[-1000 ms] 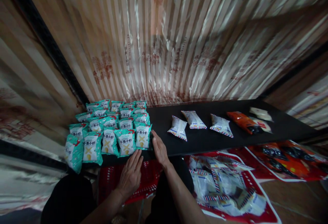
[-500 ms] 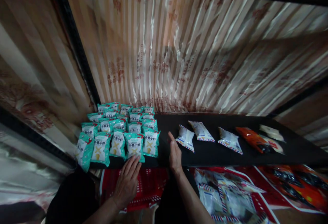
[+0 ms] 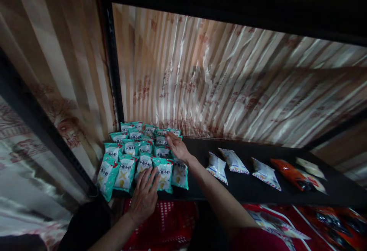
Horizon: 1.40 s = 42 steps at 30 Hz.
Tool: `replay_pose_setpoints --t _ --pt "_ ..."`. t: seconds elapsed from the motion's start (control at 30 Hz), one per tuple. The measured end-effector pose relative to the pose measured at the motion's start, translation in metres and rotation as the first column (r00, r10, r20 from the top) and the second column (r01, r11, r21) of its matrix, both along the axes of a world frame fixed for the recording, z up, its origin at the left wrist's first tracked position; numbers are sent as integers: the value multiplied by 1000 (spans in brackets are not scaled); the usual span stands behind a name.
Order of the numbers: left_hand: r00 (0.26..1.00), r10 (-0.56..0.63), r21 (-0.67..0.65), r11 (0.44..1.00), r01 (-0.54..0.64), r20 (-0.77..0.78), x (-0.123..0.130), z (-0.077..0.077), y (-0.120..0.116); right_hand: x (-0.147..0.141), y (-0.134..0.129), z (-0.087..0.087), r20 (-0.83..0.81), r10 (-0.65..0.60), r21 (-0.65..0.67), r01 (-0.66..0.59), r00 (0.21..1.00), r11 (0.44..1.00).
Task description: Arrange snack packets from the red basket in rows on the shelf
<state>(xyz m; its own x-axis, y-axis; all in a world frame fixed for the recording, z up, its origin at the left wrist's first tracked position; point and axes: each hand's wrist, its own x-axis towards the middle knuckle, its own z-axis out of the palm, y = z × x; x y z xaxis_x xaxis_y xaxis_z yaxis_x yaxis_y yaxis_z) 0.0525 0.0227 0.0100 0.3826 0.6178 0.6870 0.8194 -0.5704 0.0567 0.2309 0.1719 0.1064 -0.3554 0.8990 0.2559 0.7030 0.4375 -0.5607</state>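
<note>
While the teal snack bags (image 3: 124,172) stand in close rows at the left end of the black shelf (image 3: 197,147), the person has both hands among them. The left hand (image 3: 145,193) is open, its fingers spread over the lower part of the middle bags in the front row, gripping nothing. The right hand (image 3: 178,147) reaches over the right side of the group, fingers outstretched towards the back rows and closed round no bag; whether its fingertips press on one cannot be told.

The step in hand appears to be squaring up the rows. The next move would seem to call for light, flat pressure from the right hand while the left steadies the front, so that no bag tips over the shelf's edge.

Farther right on the shelf, well apart from the rows, lie three white packets (image 3: 218,167), then an orange bag (image 3: 288,172) beside pale packets (image 3: 311,167). Below the shelf is a red basket (image 3: 169,220); striped sheeting (image 3: 183,71) hangs behind.
</note>
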Motion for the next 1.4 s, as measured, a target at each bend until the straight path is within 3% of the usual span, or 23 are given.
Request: replay_pose_setpoints --t 0.17,0.4,0.63,0.9,1.17,1.27,1.4 --pt "1000 7 12 1000 -7 5 -2 -9 2 -20 27 -13 71 34 -35 -31 997 999" --pt "1000 -7 37 999 8 -14 -6 -22 11 -24 33 -28 115 41 -47 -36 993 998" --pt "997 -76 52 996 78 -25 -11 -39 23 -29 36 -24 162 47 -63 -37 986 997" --pt "995 -93 75 993 95 -40 -12 -42 28 -31 39 -19 104 94 -50 -89 990 995" --pt "993 -117 76 990 118 -13 -14 -45 29 -32 47 -25 165 144 -12 -144 976 989" --pt "994 -110 82 990 111 -15 -14 -46 29 -29 46 -22 246 54 69 -73 968 995" --pt "994 -103 85 991 105 -25 -14 -47 29 -25 39 -17 342 -175 117 143 923 983"
